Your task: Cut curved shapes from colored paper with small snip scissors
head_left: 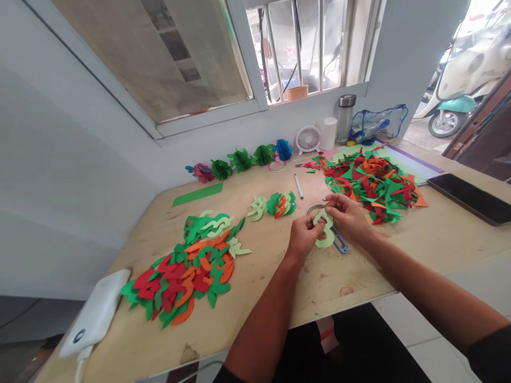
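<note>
Between my two hands is a pale green paper cutout [328, 238] shaped like a 3. My left hand [304, 236] pinches its left edge. The fingers of my right hand [348, 215] are closed at its upper right edge. Under the cutout lies a blue-handled tool [341, 244], partly hidden, and the arc of a ring [313, 207] shows behind it. Ahead of my left hand sit a small pile of pale green cutouts [257, 207] and a pile of green and orange cutouts [281, 205].
Many coloured cutouts [187, 271] are heaped at left; paper scraps [371, 181] are heaped at right. A phone [471, 198] lies far right, a white power bank [96, 314] at left. Paper turtles [241, 160], a small fan [308, 139] and a glass bottle [345, 119] line the wall. A white pen [298, 186] lies mid-table.
</note>
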A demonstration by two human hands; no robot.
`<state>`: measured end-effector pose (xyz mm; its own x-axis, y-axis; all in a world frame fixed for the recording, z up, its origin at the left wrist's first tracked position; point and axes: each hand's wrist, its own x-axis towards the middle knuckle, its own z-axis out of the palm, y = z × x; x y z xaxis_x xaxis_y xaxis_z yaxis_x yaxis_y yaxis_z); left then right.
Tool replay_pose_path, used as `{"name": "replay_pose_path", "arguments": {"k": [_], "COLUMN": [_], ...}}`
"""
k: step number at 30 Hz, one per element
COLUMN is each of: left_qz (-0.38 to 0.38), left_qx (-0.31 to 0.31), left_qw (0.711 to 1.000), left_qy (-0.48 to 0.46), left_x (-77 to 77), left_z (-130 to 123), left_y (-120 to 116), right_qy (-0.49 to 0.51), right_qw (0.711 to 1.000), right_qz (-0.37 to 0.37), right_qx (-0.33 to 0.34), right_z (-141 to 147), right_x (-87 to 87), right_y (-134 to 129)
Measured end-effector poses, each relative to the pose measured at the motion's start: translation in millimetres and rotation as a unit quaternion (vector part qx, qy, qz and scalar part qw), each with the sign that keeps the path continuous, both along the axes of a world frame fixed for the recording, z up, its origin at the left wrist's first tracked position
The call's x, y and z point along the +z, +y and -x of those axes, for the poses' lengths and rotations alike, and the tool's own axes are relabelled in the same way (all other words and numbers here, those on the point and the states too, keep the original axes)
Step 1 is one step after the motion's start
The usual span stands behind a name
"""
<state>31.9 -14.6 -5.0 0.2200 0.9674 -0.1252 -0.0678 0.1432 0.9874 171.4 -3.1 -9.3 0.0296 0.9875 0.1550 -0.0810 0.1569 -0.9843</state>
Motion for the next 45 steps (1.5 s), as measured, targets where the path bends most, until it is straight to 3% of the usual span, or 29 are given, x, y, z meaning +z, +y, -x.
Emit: {"name": "replay_pose_path", "arguments": {"k": [8,12,17,27,35,39,45], "left_qz": [-0.022,-0.019,-0.006,0.005,0.048,0.067,0.083], "left_qx": [0.025,0.031,0.029,0.006,-0.041,-0.022,0.020], "left_qw": [0.999,0.999,1.000,1.000,0.992,0.989,0.994], "left_qy": [0.018,0.010,-0.012,-0.029,-0.111,-0.128,-0.067], "left_x": [-1.4,-3.2,-1.0,3.4,5.5,2.5,1.5], "left_z": [2.1,2.7,2.3,0.8,1.9,2.1,1.2], "left_y": [1.7,2.7,1.5,-0.1,-0.1,0.6,1.5], "right_qy": [-0.019,-0.069,-0.193,-0.243,-0.244,-0.253,-0.251], "right_qw": [0.999,0.997,0.967,0.947,0.946,0.944,0.942], "right_qz": [0.015,-0.029,-0.118,-0.167,-0.185,-0.187,-0.200], "right_qx": [0.021,-0.036,-0.115,-0.130,-0.106,-0.096,-0.098], "right_z": [-1.2,-0.5,0.8,3.3,3.5,4.6,5.3], "right_x": [0.9,0.2,1.8,3.8,0.1,0.5,0.1], "right_y": [0.5,0.5,-1.8,-6.8,-6.3,-7.1,-7.2]}}
